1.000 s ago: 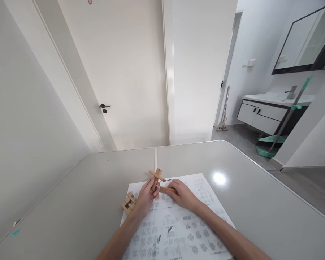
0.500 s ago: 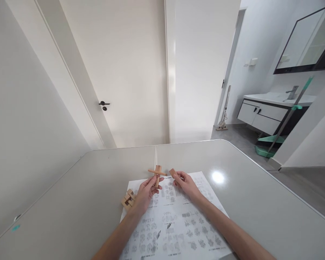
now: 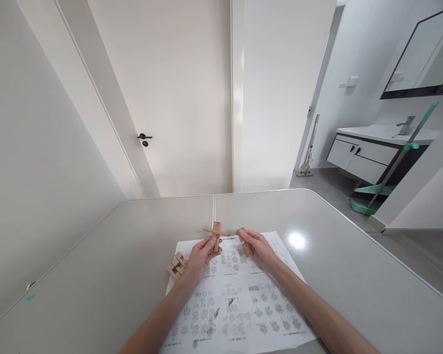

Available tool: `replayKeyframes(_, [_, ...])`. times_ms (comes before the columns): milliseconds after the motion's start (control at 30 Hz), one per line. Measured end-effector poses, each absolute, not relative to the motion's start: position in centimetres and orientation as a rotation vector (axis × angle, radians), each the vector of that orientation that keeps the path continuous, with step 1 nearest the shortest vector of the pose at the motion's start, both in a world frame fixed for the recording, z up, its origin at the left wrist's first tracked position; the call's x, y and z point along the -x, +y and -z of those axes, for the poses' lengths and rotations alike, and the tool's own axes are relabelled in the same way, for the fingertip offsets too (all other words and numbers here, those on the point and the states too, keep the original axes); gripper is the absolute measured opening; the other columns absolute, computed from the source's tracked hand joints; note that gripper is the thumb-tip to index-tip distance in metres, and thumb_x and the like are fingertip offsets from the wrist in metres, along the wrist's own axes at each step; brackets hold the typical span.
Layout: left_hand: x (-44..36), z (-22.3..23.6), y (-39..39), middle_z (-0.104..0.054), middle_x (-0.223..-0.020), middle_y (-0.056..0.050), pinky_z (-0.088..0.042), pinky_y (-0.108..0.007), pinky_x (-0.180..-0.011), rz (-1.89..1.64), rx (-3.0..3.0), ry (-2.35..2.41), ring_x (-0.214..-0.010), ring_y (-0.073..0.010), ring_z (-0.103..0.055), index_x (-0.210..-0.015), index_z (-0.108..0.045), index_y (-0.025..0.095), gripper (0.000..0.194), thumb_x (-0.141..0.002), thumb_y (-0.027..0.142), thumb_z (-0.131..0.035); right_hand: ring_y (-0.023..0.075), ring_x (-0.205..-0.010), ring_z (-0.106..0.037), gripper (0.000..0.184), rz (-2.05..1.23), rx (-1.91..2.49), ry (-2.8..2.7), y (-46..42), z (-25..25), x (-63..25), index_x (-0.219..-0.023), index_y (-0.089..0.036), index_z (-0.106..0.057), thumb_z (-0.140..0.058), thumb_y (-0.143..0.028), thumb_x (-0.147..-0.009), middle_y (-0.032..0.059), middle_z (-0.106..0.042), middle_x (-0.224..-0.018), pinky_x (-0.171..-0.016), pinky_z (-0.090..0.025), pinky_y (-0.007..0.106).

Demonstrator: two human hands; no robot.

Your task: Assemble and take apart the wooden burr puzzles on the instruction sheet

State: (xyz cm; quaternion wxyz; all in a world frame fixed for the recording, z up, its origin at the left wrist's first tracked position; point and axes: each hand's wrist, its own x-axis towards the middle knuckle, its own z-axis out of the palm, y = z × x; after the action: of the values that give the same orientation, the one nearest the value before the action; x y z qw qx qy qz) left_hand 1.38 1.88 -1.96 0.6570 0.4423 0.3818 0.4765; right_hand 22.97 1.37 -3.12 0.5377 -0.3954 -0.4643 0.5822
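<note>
My left hand [image 3: 199, 256] pinches a small cross of two wooden sticks [image 3: 216, 232] and holds it upright above a printed sheet of diagrams [image 3: 239, 305]. Just to its right, my right hand [image 3: 256, 247] is closed on a single short wooden piece [image 3: 246, 248], held on end a little apart from the cross. A cluster of interlocked wooden blocks [image 3: 176, 266] lies on the table beside my left wrist, at the sheet's left edge.
The grey table [image 3: 96, 275] has a seam down its middle and rounded far corners. Behind it are a white door with a black handle [image 3: 144, 139], a wall edge, and on the right a washbasin cabinet [image 3: 369, 157] and a green dustpan [image 3: 365, 196].
My right hand lifted the loose wooden piece off the sheet and turned it upright, drawing it a little away from the cross. My left hand raised the cross slightly.
</note>
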Motion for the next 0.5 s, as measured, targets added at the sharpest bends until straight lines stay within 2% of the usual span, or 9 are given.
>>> replayKeyframes(133, [-1.53,1.95,1.85,-0.068,-0.094,-0.008,-0.053,-0.028,-0.076,-1.08,-1.001,0.851,-0.075,-0.0131,-0.06,-0.097,-0.077,0.015,0.031,-0.082,0.042,-0.077,0.013,-0.058,-0.035,0.041,-1.487,0.829,-1.015,1.63,3.32,-22.93,-0.082,-0.02,-0.064,-0.072,-0.06,-0.081,-0.0027,-0.041,-0.066,-0.054,-0.031,0.027])
replayKeyframes(233, [-1.5,2.13,1.9,-0.069,-0.099,-0.008,-0.052,-0.028,-0.079,-1.06,-0.992,0.868,-0.079,-0.0136,-0.061,-0.101,-0.077,0.015,0.032,-0.083,0.041,-0.077,0.0111,-0.055,-0.033,0.039,-1.575,0.709,-0.921,1.67,3.34,-22.86,-0.076,-0.02,-0.058,-0.074,-0.056,-0.081,-0.0037,-0.039,-0.065,-0.052,-0.029,0.027])
replayKeyframes(367, [-1.52,2.23,1.84,-0.07,-0.102,-0.009,-0.052,-0.029,-0.082,-1.027,-1.004,0.861,-0.081,-0.0146,-0.063,-0.103,-0.077,0.014,0.034,-0.083,0.042,-0.077,0.0089,-0.053,-0.034,0.032,-1.684,0.572,-0.856,1.47,3.22,-22.79,-0.081,-0.019,-0.06,-0.075,-0.048,-0.084,-0.004,-0.041,-0.066,-0.05,-0.027,0.025])
replayKeyframes(500, [-1.65,2.13,1.66,-0.07,-0.102,-0.01,-0.051,-0.031,-0.083,-0.996,-1.014,0.839,-0.081,-0.0162,-0.064,-0.103,-0.077,0.014,0.034,-0.084,0.042,-0.077,0.0081,-0.053,-0.04,0.028,-1.709,0.561,-0.853,1.37,3.39,-22.66,-0.086,-0.02,-0.063,-0.075,-0.045,-0.085,-0.0013,-0.054,-0.074,-0.05,-0.028,0.025])
